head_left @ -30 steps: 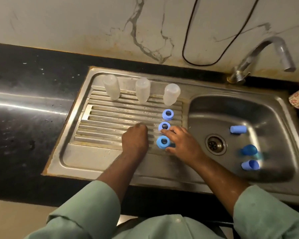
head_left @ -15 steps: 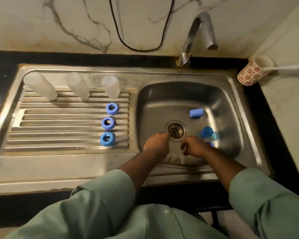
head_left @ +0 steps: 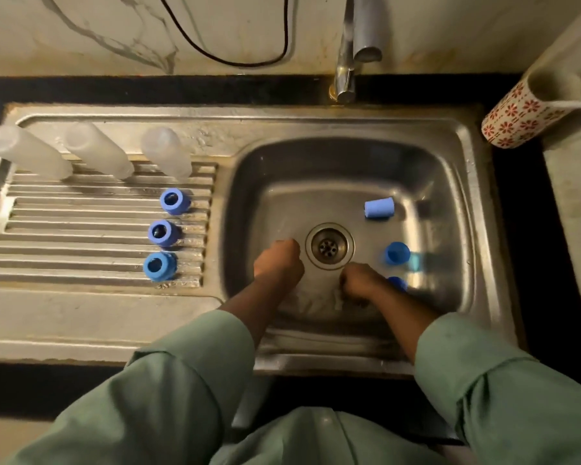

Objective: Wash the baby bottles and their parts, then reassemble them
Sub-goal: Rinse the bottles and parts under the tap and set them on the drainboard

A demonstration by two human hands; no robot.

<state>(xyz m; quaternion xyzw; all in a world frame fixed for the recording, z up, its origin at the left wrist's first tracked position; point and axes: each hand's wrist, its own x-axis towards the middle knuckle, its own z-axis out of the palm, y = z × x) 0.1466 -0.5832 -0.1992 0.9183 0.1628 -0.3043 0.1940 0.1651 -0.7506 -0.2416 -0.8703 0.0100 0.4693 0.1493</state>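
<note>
We are lowering both hands into the stainless steel sink basin (head_left: pixel 443 182), just in front of the round drain (head_left: pixel 329 246). Our left hand (head_left: pixel 277 263) is curling into an empty fist. Our right hand (head_left: pixel 361 280) is curling downward too; we cannot tell whether it is holding anything. Three translucent plastic bottles (head_left: pixel 99 151) are standing inverted on the ribbed drainboard (head_left: pixel 81 229) beside three blue screw rings (head_left: pixel 163 233), while three blue plastic caps (head_left: pixel 379 208) are lying in the basin.

A pale marble wall (head_left: pixel 108 25) with grey veins and rusty stains fills the top of the frame; a black cable (head_left: pixel 235 60) loops down across it at upper centre; below runs a black stone counter (head_left: pixel 141 90), dark along the lower edge too; at the right, a light stone ledge (head_left: pixel 574 203) rises toward the upper right corner; the light is dim and warm, glinting off metal.
</note>
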